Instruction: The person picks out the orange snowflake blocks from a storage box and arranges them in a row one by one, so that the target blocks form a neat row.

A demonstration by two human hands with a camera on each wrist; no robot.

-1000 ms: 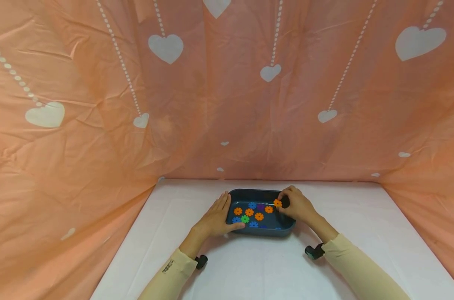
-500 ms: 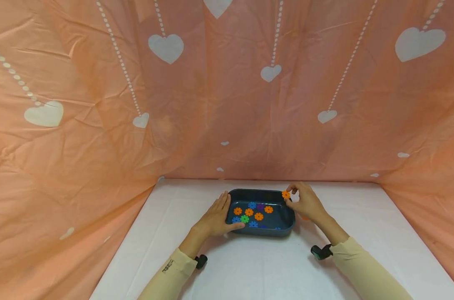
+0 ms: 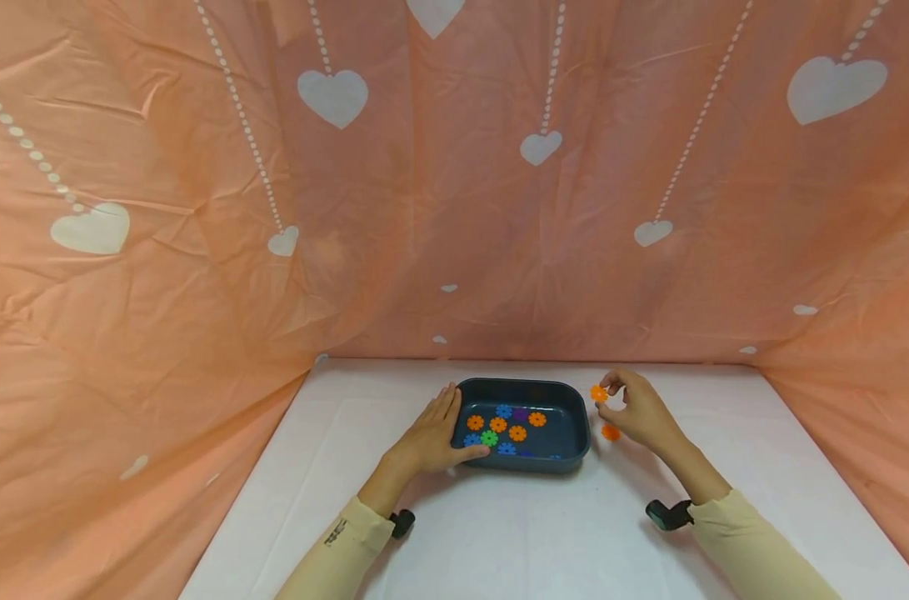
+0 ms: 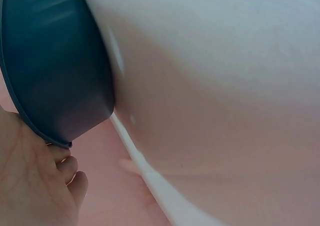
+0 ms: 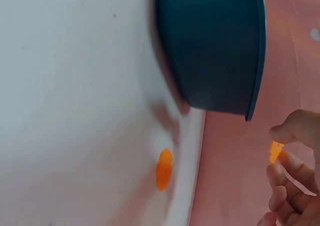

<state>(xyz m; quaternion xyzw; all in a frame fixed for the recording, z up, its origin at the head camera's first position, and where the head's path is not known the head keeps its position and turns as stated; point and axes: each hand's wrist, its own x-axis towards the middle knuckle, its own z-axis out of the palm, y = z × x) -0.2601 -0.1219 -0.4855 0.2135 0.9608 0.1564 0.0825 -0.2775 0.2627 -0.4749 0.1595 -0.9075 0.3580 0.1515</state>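
A dark blue-grey tray [image 3: 525, 464] sits on the table with several flower-shaped plastic discs in it: orange, blue, purple and one green disc [image 3: 489, 437]. My left hand [image 3: 430, 437] rests along its left side, fingers straight, thumb over the front rim; the left wrist view shows the palm against the rim. Just right of the tray, above the table, my right hand [image 3: 644, 414] pinches an orange flower-shaped disc [image 3: 599, 393] between thumb and fingertips. Below that hand, on the table, lies a further orange piece [image 5: 164, 170], partly covered by the hand in the head view.
A white table [image 3: 529, 533] runs back to a pink curtain [image 3: 484, 208] printed with white hearts, which also hangs along both sides. Each wrist wears a small black camera, such as the right one [image 3: 667, 515].
My right hand has lifted the orange disc out of the tray and carried it right, past the rim. The orange piece on the table has come into view. The left hand stays put.
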